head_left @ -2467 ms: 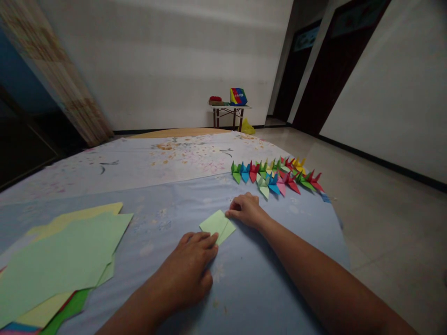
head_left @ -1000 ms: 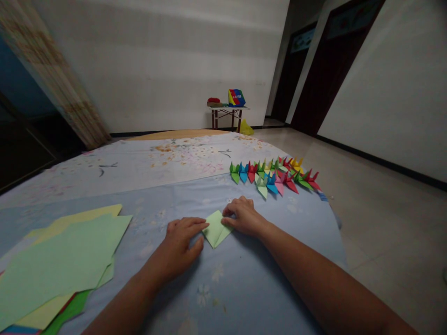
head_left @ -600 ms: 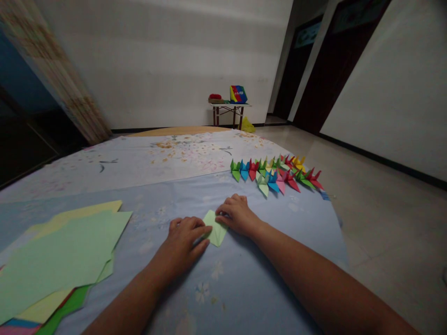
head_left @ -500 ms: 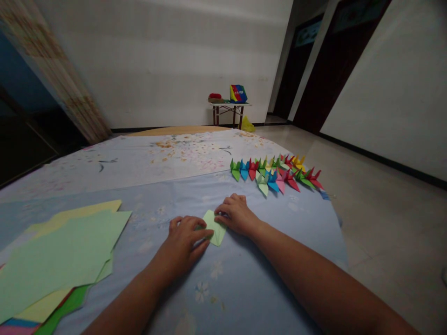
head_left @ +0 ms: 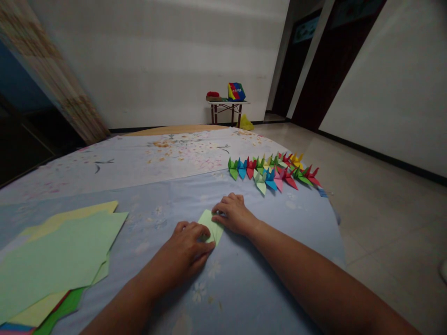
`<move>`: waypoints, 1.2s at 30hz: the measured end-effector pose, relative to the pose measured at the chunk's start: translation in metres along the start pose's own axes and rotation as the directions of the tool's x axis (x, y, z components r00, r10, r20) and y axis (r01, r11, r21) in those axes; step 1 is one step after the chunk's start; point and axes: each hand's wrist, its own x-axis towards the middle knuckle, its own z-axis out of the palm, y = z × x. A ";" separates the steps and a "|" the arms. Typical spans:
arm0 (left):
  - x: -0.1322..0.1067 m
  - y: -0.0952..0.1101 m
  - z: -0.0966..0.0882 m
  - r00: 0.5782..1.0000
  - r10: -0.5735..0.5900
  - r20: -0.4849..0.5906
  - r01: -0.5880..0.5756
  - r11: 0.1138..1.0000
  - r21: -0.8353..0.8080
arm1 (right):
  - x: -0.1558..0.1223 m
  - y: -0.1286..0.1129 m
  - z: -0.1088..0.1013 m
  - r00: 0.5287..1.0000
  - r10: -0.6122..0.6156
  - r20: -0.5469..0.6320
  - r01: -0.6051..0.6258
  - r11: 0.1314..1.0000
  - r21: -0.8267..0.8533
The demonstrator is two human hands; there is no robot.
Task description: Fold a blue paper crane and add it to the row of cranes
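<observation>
A small folded piece of light green paper [head_left: 206,217] lies on the blue floral cloth, partly covered by my fingers. My left hand [head_left: 191,243] is at its near left side, fingers curled, with thumb and forefinger closed on the lower corner. My right hand [head_left: 232,213] grips the paper's right edge between thumb and bent fingers. Beyond my right hand stand several folded paper cranes [head_left: 269,179] in green, blue, red, pink and yellow, set close together in rows.
At the left lies a loose stack of coloured paper sheets [head_left: 59,253], light green on top. The round table's cloth [head_left: 167,186] reaches its right edge, with tiled floor beyond. A small side table [head_left: 228,102] bearing a colourful bag [head_left: 236,92] stands by the far wall.
My left hand has slid slightly down and its thumb now sits nearer the paper's lower corner. The right hand keeps its hold. The whole view has shifted a little.
</observation>
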 end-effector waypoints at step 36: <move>-0.002 0.026 -0.017 0.996 -0.039 0.085 0.044 0.998 -0.049 | -0.001 -0.001 0.000 1.000 0.015 0.010 -0.015 1.000 0.017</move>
